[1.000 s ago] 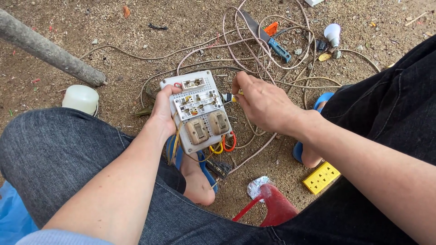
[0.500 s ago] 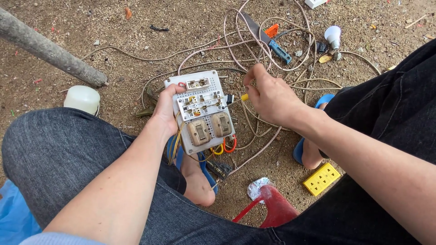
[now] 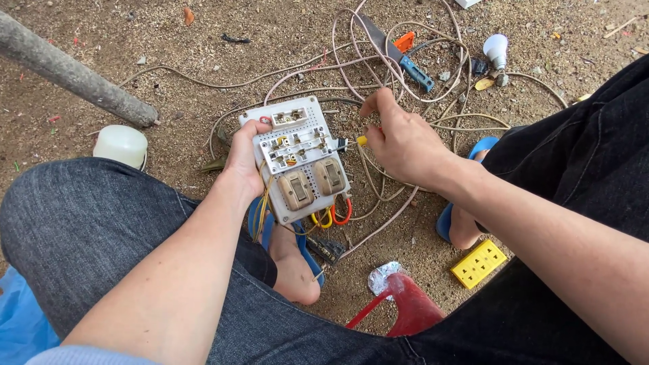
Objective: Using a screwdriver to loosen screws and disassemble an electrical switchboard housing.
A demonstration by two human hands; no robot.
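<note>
The left hand [image 3: 245, 157] gripped the white switchboard [image 3: 299, 159] over the knee; the right hand [image 3: 399, 138] pinched a yellow-handled screwdriver [image 3: 360, 140] at its edge. A yellow socket block [image 3: 478, 263] lay by the foot. The board sat slightly lower than before.

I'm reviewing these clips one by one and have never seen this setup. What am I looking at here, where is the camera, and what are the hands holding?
There is no machine here: the camera sits on a person's head and looks down at their own two hands and knees, above sandy ground. The left hand grips a white electrical board with switches and sockets, coloured wires hanging beneath it. The right hand pinches a small yellow-handled screwdriver whose tip points at the board's edge. On the ground lie tangled pale cables, a blue-handled knife, a white light bulb, a yellow socket block, a white plastic jar and a grey pole.
</note>
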